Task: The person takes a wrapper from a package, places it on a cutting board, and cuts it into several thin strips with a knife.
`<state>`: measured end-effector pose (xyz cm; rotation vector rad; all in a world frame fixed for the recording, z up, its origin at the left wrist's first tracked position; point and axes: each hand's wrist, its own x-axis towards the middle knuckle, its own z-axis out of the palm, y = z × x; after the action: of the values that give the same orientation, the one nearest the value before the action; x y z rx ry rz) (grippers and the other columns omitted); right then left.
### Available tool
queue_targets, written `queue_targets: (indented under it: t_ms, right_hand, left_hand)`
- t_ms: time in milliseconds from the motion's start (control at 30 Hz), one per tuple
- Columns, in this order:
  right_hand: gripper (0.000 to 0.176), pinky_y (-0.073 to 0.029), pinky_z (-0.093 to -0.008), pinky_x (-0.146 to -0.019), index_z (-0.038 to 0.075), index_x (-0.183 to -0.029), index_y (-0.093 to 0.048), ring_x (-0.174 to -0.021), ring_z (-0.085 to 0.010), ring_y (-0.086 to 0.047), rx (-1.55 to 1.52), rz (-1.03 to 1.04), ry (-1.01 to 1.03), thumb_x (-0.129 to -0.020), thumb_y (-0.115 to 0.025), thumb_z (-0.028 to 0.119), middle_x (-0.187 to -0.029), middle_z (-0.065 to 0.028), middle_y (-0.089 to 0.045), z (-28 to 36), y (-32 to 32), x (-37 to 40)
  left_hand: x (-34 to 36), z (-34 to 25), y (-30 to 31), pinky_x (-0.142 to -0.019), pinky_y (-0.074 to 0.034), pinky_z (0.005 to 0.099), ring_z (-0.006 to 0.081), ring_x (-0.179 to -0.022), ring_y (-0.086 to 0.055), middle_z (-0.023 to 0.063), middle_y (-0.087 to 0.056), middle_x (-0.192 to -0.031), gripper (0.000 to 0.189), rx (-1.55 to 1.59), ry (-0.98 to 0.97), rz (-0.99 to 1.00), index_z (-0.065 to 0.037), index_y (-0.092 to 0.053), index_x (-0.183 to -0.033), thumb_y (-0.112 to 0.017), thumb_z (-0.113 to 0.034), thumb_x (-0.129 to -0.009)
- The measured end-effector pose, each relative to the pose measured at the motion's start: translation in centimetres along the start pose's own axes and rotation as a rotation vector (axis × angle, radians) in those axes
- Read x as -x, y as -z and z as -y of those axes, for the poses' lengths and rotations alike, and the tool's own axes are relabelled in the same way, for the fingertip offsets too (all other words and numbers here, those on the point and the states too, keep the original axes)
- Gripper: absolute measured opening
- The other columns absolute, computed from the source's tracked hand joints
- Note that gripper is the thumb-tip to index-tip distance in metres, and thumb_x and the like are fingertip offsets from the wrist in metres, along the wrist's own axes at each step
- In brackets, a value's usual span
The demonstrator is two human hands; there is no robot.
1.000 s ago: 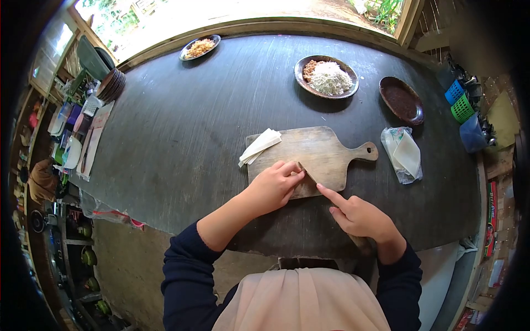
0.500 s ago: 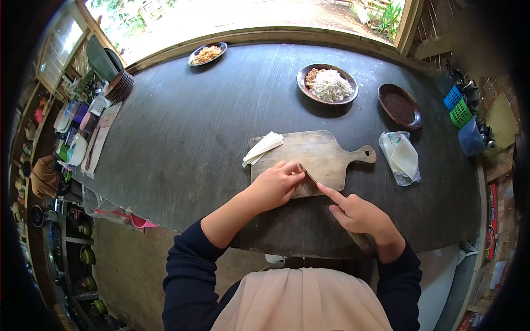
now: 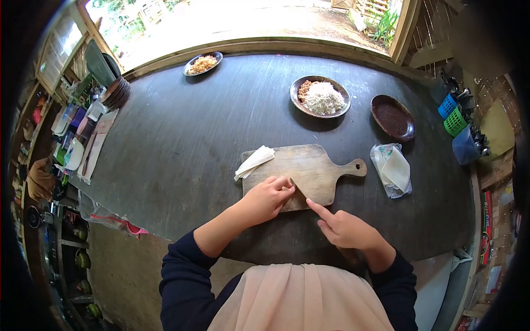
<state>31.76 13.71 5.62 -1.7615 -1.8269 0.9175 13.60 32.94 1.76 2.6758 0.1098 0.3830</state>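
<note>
My right hand (image 3: 349, 228) is wrapped round a knife (image 3: 300, 189), its index finger stretched along the back of the blade. The blade lies over the wooden cutting board (image 3: 309, 165), slanting up toward my left hand (image 3: 268, 199). The left fingers are bent and pressed together at the board's near side, close to the knife tip. Whatever is under them is hidden. A small stack of pale, flat strips (image 3: 255, 161) lies fanned over the board's upper left corner. Right of the board handle, a plastic packet (image 3: 391, 171) holds folded white sheets.
Beyond the board stands a plate (image 3: 343, 112) with white shreds and a brown filling. A smaller plate of orange food (image 3: 202, 64) sits at the far edge, and a dark oval dish (image 3: 392, 118) at right. Baskets of cutlery (image 3: 455, 121) line the right side; stacked brown plates (image 3: 116, 92) stand left.
The whole view has shifted, so the table and its things appear slightly lower and further left. Both hands and the knife keep nearly the same place over the board.
</note>
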Motion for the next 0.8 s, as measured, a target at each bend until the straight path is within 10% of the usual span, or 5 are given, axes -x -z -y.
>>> queue_targets:
  t_ms: [800]
  right_hand:
    - [0.062, -0.042, -0.0421, -0.049, 0.009, -0.150, -0.028, -0.042, -0.0339, -0.050, 0.041, -0.008, 0.036, -0.092, -0.052, 0.007, -0.051, -0.0202, -0.050, 0.10, -0.28, 0.30]
  left_hand:
    - [0.36, 0.10, -0.29, -0.089, -0.048, 0.0377, 0.0298, -0.101, -0.055, 0.0094, -0.056, -0.115, 0.042, -0.014, -0.009, -0.006, 0.000, -0.060, -0.118, -0.063, 0.002, -0.076]
